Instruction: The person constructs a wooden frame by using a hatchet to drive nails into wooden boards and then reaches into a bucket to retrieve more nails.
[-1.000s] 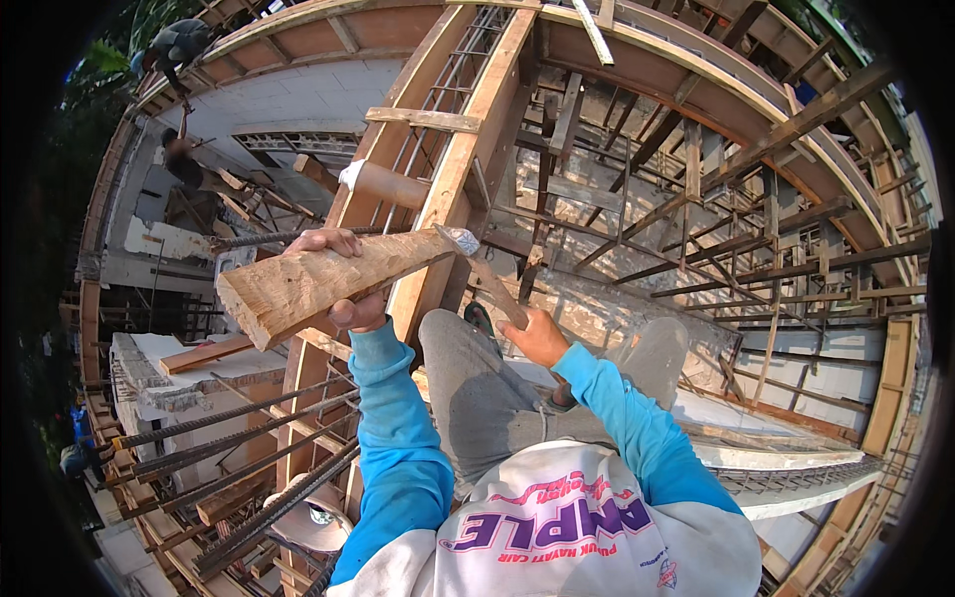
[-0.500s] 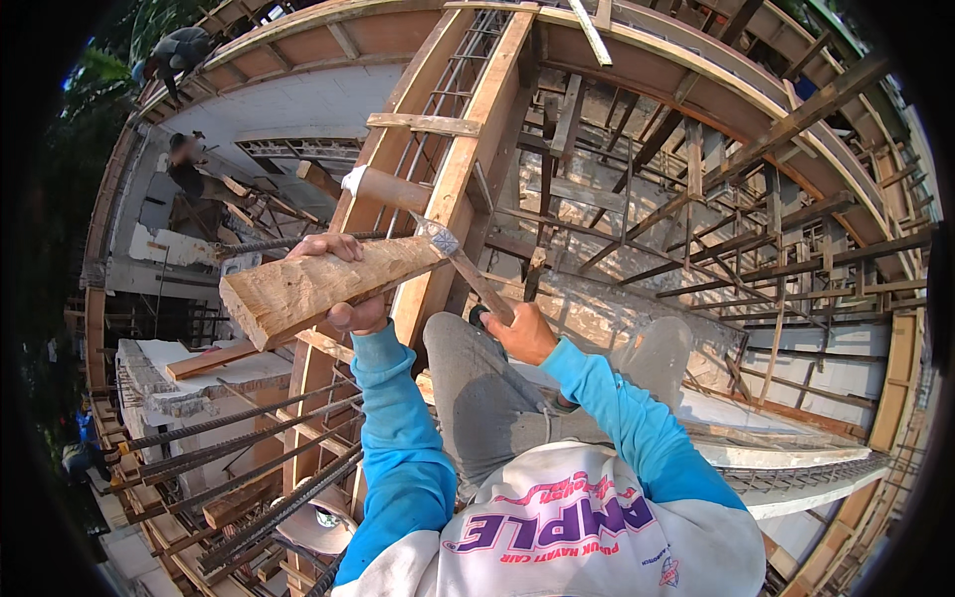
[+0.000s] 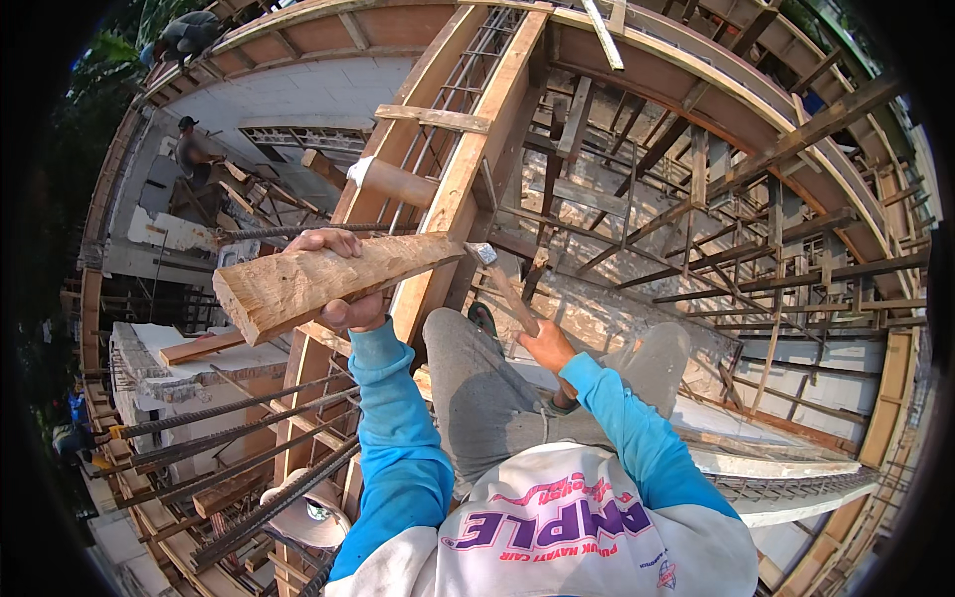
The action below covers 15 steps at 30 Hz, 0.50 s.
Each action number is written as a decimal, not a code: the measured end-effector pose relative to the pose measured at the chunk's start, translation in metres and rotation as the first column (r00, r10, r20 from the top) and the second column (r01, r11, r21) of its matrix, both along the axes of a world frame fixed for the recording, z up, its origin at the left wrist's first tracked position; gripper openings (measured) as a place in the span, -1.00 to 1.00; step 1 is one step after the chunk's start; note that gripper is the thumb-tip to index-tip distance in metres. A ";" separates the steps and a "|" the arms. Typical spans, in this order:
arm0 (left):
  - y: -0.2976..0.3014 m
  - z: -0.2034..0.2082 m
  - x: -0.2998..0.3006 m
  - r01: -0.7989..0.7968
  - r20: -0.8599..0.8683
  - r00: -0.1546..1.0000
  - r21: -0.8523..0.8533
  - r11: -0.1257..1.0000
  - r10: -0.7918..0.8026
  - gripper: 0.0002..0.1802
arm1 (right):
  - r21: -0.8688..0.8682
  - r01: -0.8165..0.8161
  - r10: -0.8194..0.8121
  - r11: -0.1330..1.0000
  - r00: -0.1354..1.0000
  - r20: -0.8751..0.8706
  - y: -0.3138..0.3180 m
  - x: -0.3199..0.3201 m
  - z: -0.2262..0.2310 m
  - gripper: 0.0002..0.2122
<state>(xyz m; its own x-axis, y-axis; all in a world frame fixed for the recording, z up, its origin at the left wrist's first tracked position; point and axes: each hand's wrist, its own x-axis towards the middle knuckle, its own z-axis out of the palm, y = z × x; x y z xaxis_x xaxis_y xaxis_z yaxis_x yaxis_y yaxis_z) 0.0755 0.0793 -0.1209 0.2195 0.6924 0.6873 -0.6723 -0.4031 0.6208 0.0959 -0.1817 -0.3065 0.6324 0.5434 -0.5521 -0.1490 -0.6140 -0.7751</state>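
My left hand [image 3: 354, 313] is closed round a thick, rough-hewn block of wood [image 3: 338, 278], fingers over its top edge and thumb side beneath. The block tapers toward its right end, and its broad cut end points left. My right hand [image 3: 548, 350] is wrapped round the wooden handle of a hammer [image 3: 515, 300]. The hammer's worn metal head [image 3: 482, 254] is just right of the block's narrow end, with a small gap between them. Both hands are above the timber formwork [image 3: 438, 269], in front of my bent knees.
A formwork channel with a rebar cage [image 3: 476, 62] runs away from me, a pale pipe [image 3: 395, 183] crossing it. Rebar rods [image 3: 239, 423] jut out at lower left beside broken concrete [image 3: 149, 373]. Timber props [image 3: 696, 169] fill the drop at right. People [image 3: 194, 149] are at far left.
The hammer head has moved right, off the narrow end of the block, and my right hand has shifted slightly right and down. My left hand keeps its hold on the block.
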 end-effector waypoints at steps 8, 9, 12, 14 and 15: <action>-0.002 0.005 0.000 -0.005 0.032 0.999 0.007 1.000 0.004 -0.11 | 0.653 0.030 -0.402 0.757 0.809 0.429 0.046 0.019 0.071 -0.78; 0.000 0.004 -0.002 0.047 0.054 0.997 -0.014 0.999 -0.046 -0.16 | 0.655 0.027 -0.399 0.755 0.811 0.427 0.052 0.013 0.034 -0.78; -0.003 -0.004 -0.002 0.103 0.041 0.994 -0.012 0.995 -0.102 -0.15 | -0.148 -0.135 0.151 0.980 0.984 0.098 0.049 0.003 -0.046 -0.72; 0.003 -0.004 -0.005 0.124 0.011 0.992 0.017 0.992 -0.124 -0.11 | -0.033 -0.126 0.124 0.991 0.990 -0.069 0.017 0.004 -0.055 -0.66; 0.002 -0.004 -0.006 0.111 -0.001 0.994 0.007 0.994 -0.111 -0.11 | -0.040 -0.140 0.136 0.989 0.987 -0.083 0.008 0.005 -0.053 -0.66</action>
<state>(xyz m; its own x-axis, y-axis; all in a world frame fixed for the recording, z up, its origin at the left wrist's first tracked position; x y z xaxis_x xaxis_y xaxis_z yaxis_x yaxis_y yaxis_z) 0.0694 0.0813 -0.1248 0.2949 0.6587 0.6922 -0.7131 -0.3305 0.6183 0.1011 -0.1736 -0.3594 0.5062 0.5953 -0.6239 -0.1207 -0.6675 -0.7348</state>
